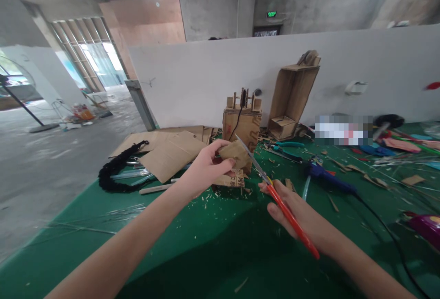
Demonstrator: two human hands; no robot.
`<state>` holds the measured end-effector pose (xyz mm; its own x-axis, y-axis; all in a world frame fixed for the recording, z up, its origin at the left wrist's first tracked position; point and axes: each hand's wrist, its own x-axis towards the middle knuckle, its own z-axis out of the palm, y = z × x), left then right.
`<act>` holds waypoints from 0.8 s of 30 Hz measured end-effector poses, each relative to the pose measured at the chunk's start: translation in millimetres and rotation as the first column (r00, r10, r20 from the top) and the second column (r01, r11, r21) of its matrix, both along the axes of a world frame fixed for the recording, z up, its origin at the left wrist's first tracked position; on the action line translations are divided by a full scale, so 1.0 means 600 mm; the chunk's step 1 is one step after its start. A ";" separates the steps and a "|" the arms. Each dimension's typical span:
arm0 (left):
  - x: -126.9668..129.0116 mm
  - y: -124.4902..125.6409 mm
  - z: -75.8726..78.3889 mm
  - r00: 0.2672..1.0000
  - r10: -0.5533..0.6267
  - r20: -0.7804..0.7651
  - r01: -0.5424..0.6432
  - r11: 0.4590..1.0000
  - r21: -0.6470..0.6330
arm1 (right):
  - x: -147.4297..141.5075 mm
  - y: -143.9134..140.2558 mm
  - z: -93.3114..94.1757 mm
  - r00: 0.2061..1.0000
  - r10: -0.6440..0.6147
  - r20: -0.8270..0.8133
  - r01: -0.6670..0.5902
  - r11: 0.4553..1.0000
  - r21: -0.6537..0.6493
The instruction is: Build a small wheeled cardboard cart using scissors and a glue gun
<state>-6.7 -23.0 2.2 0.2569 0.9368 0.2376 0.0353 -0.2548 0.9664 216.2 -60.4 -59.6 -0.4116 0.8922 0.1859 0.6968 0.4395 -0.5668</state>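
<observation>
Left hand [208,163] and right hand [298,202] above a green table [213,248]. The left hand, the nearer to the work, pinches a small cardboard piece [238,150] between thumb and fingers, with little gap beyond the piece's thickness. The piece lies ahead and to the left of the right hand, in front of a cardboard box [253,122]. The right hand is closed around the red handle of a pair of scissors [288,216], seen nearly edge-on; how far the blades are parted cannot be told. Their long axis slants from lower right to upper left, so that the blades pass along the piece's right-hand edge; whether they touch it is unclear.
</observation>
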 end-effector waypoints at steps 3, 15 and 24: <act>-0.004 0.003 0.004 0.994 0.111 -0.008 -0.111 0.994 0.021 | 0.002 0.003 -0.005 1.000 -0.016 0.009 0.016 1.000 0.014; 0.013 -0.008 -0.004 0.985 0.000 0.175 0.004 1.000 -0.019 | -0.004 0.005 0.005 0.999 -0.035 0.007 0.036 0.999 -0.024; 0.006 -0.005 -0.003 0.996 0.053 0.069 -0.058 0.996 0.070 | 0.001 0.002 0.004 0.990 -0.037 0.137 0.038 0.999 -0.005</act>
